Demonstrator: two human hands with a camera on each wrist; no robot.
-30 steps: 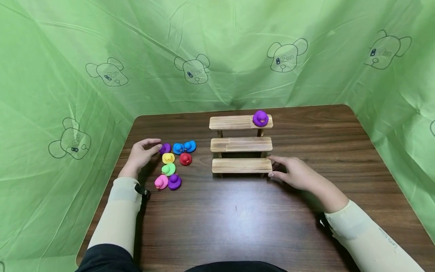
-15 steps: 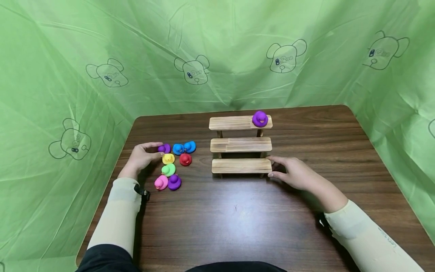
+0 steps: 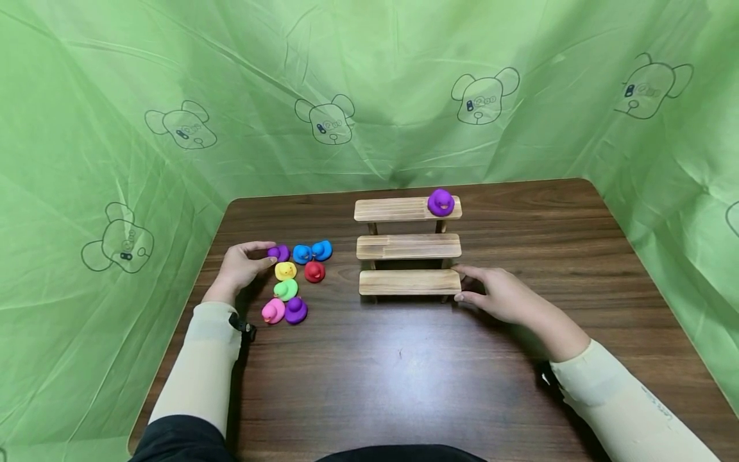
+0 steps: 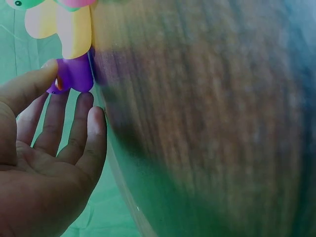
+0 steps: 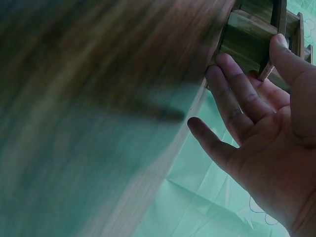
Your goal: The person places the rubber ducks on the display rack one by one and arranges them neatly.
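Observation:
At the left of the table my left hand [image 3: 239, 268] pinches a purple rubber duck [image 3: 280, 253] between thumb and fingertips. In the left wrist view the thumb touches one side of that duck [image 4: 76, 74], with fingertips at its other side. The duck rests on the table, beside a yellow duck [image 3: 285, 271]. My right hand [image 3: 501, 294] grips the right end of the lowest step of a three-step wooden shelf [image 3: 410, 282]. Its thumb lies at the front edge and its fingers reach behind. Another purple duck [image 3: 441, 203] sits at the right of the top step.
Two blue ducks [image 3: 321, 250], a red duck [image 3: 314, 272], a green duck [image 3: 285, 290], a pink duck [image 3: 273, 311] and another purple duck [image 3: 296, 310] stand near the left hand. A green curtain [image 3: 392, 147] hangs around the brown table [image 3: 416, 372].
My left thumb has come down to the near side of the purple duck, and the fingers have closed around it. The right hand has stayed at the shelf.

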